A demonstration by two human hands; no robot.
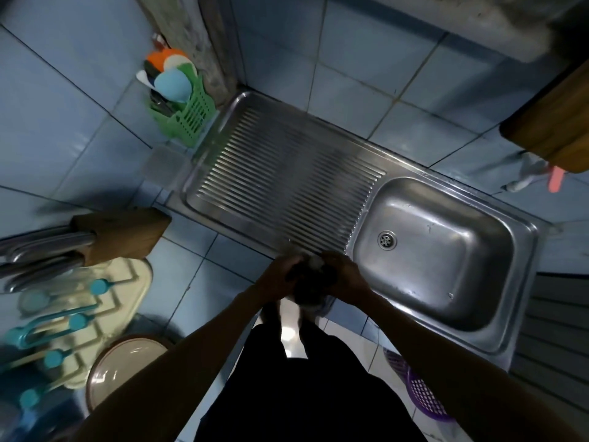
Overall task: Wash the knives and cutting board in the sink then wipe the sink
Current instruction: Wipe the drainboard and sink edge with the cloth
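The steel sink has its basin on the right with a drain and a ribbed drainboard on the left; both hold nothing. My left hand and my right hand meet at the drainboard's front edge, both gripping a dark wad with a pale patch, a cloth or sponge. The image is blurred there. A wooden knife block lies at the left with steel knife handles sticking out. A wooden cutting board leans at the upper right.
A green utensil caddy with colourful spoons stands behind the drainboard's left corner. A cream rack with teal pegs and a pink-brown bowl sit at the lower left. A purple basket stands below the sink. A faucet is at the right wall.
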